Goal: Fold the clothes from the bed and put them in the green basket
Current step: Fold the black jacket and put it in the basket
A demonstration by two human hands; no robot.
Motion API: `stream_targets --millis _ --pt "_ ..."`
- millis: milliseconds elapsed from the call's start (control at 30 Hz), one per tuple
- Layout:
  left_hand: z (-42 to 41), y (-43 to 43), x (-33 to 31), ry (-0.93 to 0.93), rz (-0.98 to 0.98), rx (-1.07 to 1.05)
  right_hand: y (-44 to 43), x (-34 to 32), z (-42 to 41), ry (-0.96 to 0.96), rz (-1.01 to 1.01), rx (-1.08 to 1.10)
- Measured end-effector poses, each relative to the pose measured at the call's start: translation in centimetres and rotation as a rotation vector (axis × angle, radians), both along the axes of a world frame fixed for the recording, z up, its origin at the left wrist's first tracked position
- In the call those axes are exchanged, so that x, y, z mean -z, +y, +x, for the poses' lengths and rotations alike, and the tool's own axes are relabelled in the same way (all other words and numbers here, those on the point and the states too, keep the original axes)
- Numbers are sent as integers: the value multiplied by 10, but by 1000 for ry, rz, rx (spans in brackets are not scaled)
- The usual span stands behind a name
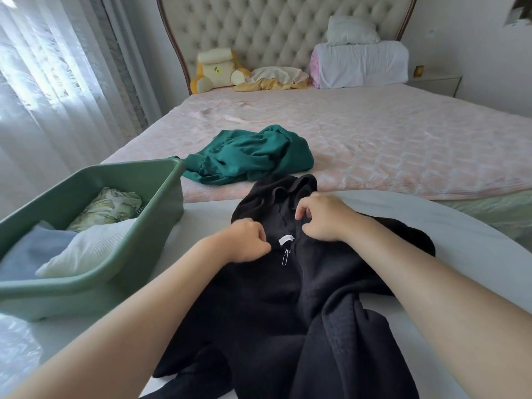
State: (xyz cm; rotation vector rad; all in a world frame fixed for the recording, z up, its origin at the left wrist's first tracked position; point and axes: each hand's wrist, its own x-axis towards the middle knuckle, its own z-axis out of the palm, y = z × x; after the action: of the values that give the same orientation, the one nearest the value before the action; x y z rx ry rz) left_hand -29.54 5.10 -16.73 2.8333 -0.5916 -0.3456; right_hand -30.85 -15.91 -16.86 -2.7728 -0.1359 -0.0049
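**Black zip garment held at the collar by both hands**

Black fabric, a hooded zip garment, lies spread on a white surface at the foot of the bed. The left hand is curled into the cloth just left of the white label and the metal zip pull. The right hand pinches the fabric edge on the other side of the opening, near the hood. A teal garment lies crumpled on the pink bedcover, just beyond the hood. The green basket stands to the left, holding a white ribbed piece, a blue-grey piece and a floral piece.
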Motion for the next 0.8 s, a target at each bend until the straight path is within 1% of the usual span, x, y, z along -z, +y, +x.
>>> stream_targets --millis 67,133,167,200,267,333,400,467,567,667,700,733,800 --pt "-11 -2 -5 155 215 38 9 -6 -9 193 57 -52" --pt "-15 -5 -7 299 404 90 16 -8 -13 345 -2 -85" --pt "-14 -6 -4 327 443 103 18 -8 -13 388 -39 -78" --pt "-11 -6 1 330 437 96 20 -8 -14 421 -74 -69" --pt "-3 -4 10 311 348 60 20 -11 -11 467 -115 -57" --pt "9 3 17 294 230 21 16 -15 -11 491 -122 -67" --pt "22 11 23 266 165 -30 11 -14 -13 508 -118 -87" --pt "36 16 27 244 169 -75 5 -2 -14 448 -106 -84" --pt "51 15 24 242 186 -117 -6 18 -15 245 -80 -39" --pt "53 7 19 226 214 -138 -19 19 -19 139 17 -3" --pt "50 2 17 180 247 -136 -24 16 -22 95 37 11" --pt "44 -4 15 96 277 -125 -29 13 -24 30 34 24" --pt "30 -20 9 -126 251 -68 -38 6 -31 -91 -6 30"
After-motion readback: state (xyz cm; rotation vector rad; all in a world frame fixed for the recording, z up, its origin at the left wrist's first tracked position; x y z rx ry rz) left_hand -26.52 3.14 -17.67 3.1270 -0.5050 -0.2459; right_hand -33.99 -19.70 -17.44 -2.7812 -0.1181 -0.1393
